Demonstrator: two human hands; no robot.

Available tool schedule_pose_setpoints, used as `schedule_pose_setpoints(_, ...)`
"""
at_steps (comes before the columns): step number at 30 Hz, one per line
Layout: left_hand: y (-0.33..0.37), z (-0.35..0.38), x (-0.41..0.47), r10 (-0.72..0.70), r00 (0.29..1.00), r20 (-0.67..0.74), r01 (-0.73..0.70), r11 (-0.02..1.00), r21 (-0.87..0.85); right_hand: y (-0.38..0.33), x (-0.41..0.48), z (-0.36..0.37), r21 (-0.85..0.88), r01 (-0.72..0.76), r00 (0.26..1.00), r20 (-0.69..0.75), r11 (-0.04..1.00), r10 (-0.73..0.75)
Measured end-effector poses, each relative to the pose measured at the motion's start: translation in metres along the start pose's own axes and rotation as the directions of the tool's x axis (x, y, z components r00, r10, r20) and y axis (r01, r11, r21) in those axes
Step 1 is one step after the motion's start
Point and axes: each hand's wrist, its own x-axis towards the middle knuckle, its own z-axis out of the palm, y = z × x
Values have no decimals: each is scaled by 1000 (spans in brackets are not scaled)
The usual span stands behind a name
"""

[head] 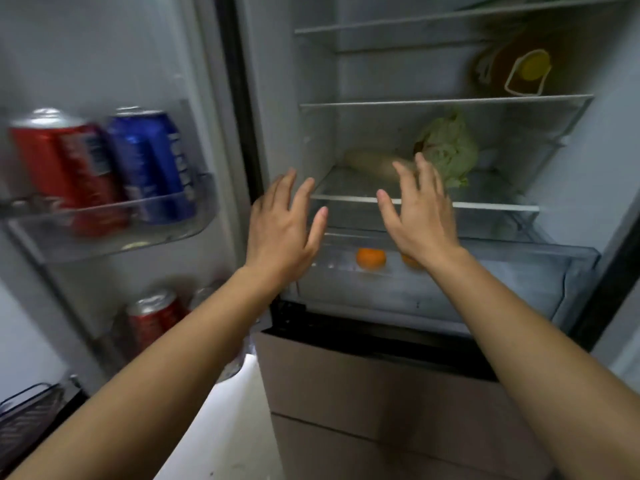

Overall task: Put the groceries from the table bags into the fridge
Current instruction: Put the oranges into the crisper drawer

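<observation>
The fridge stands open in front of me. A green cabbage and a pale long radish lie on its lower glass shelf. Two oranges, one in plain view, sit in the clear drawer below. My left hand hovers by the shelf's left front corner, fingers straight and spread, holding nothing. My right hand is raised in front of the shelf, fingers spread toward the radish and cabbage, also holding nothing. It covers part of the second orange.
The open door at left carries a red can and a blue can in a clear bin, with another red can lower down. A bottle with a yellow cap lies on the upper shelf. Brown freezer drawers are below.
</observation>
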Motion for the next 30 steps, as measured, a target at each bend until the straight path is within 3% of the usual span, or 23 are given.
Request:
schedule_pose_setpoints(4, -27, -77, -82, 8, 999, -40, -10, 999, -44, -71, -71, 1, 82, 10, 997, -76, 997, -4)
schedule_pose_setpoints(9, -95, -181, -199, -40, 996, -78, 46, 996, 74, -199, -164, 14, 251, 76, 987, -153, 965, -38)
schedule_pose_setpoints(15, -220, -307, -318, -313, 947, -73, 318, 883, 346, -385, -238, 51, 400, 245, 969, -128, 883, -211)
schedule_pose_setpoints(19, -291, -380, -394, -510, 853, -111, 493, 719, 489, -498, -271, 76, 485, 382, 916, -85, 787, -392)
schedule_pose_setpoints(23, -350, -430, -468, -697, 704, -134, 632, 530, 565, -591, -306, 121, 578, 428, 844, 19, 695, -535)
schedule_pose_setpoints(30, -471, -467, -535, -847, 511, -147, 686, 299, 664, -745, -337, 218, 689, 443, 675, 164, 574, -719)
